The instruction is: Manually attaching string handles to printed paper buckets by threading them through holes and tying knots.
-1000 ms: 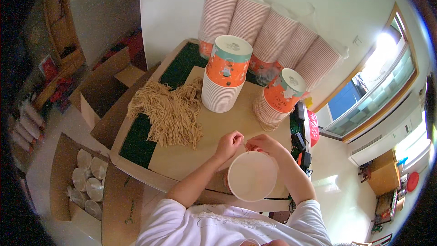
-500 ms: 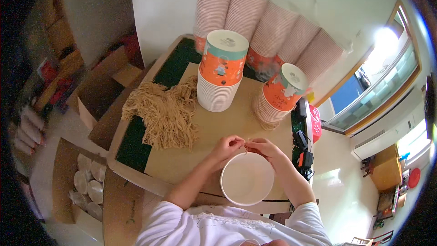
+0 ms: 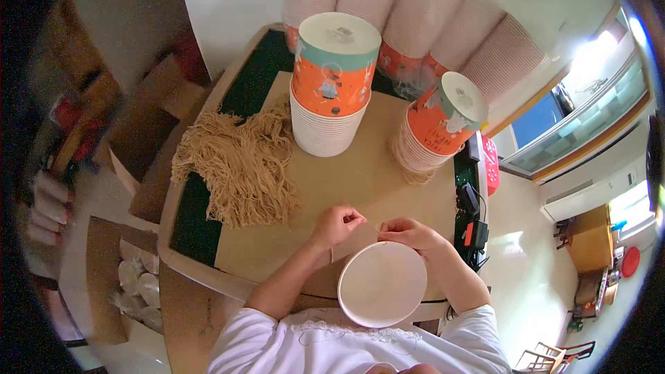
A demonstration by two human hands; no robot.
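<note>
Brown sheet [image 3: 346,183], perhaps cardboard, on table [image 3: 190,232]

Smooth paper tub [image 3: 382,287], rough twine [image 3: 239,170]

The tall stack of buckets [image 3: 334,88] and the leaning stack [image 3: 431,123] are coloured orange, banded in teal and patterned with small printed figures, while the open bucket [image 3: 383,285] is coloured creamy white within, the string heap [image 3: 237,170] is coloured tan, and the tabletop [image 3: 190,232] is covered in dark green.

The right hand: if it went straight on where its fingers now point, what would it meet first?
Probably the left hand, along the thin strand between them; the right hand points left toward it, though depth is unclear.
</note>
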